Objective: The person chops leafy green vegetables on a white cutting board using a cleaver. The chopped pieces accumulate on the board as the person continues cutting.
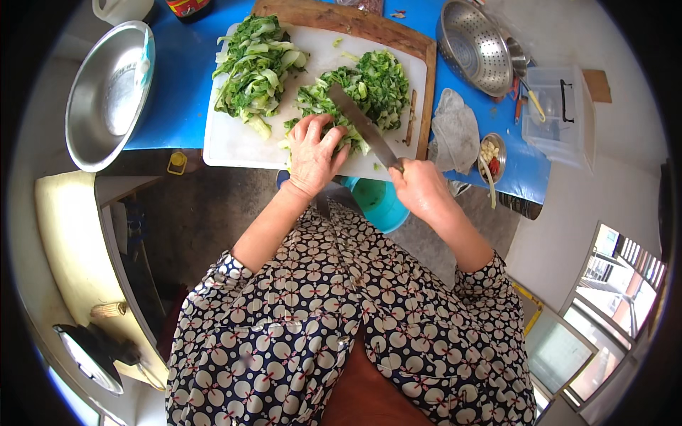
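My right hand [423, 187] grips the handle of a kitchen cleaver [362, 125], its blade slanting up and left over chopped leafy greens [381, 88]. Fingers bent, my left hand [315, 154] presses down on the near end of those greens, left of the blade. Both hands are at the front of a white plastic cutting board [234, 152]. A second heap of coarser cut greens [256, 74] lies on the board's left side. The leaves directly under my left fingers are mostly hidden.
A wooden board [351, 22] lies under the white one on the blue-covered table [173, 96]. To the left is a steel basin [114, 101]. At right are a steel colander [474, 50], a grey cloth [455, 130], and a small bowl of garlic and red chili [493, 154]. A teal bucket [386, 210] stands below.
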Demonstrator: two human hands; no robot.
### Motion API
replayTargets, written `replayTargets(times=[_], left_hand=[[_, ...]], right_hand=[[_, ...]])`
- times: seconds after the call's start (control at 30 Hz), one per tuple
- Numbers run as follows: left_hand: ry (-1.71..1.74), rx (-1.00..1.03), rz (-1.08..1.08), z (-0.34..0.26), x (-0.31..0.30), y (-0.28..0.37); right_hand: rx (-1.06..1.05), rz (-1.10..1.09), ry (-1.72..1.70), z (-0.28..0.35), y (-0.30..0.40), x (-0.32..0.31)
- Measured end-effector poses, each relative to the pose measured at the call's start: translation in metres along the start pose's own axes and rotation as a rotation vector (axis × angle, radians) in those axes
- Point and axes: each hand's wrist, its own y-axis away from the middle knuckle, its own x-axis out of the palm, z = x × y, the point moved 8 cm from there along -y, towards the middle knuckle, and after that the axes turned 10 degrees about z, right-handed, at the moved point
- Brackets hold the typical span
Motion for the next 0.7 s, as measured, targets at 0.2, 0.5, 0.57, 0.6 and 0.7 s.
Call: replayTargets(times=[0.2,0.5,0.57,0.6,0.7], left_hand=[[-0.007,0.051,-0.071,0.006,0.017,0.006],[-0.008,0.048,-0.119,0.005,0.018,0.004],[-0.019,0.042,-0.118,0.005,0.015,0.004],[-0.023,0.038,-0.117,0.006,0.014,0.003],[-0.02,0.041,-0.114,0.006,0.01,0.005]], right_hand=[[0.089,0.115,0.008,0.002,-0.015,0.019],[-0.03,-0.009,-0.067,0.032,-0.1,0.025],[0.03,0.072,-0.245,0.024,-0.096,0.017],[-0.003,0.09,-0.279,0.02,-0.097,0.016],[-0.016,-0.019,-0.411,0.003,-0.077,0.008]])
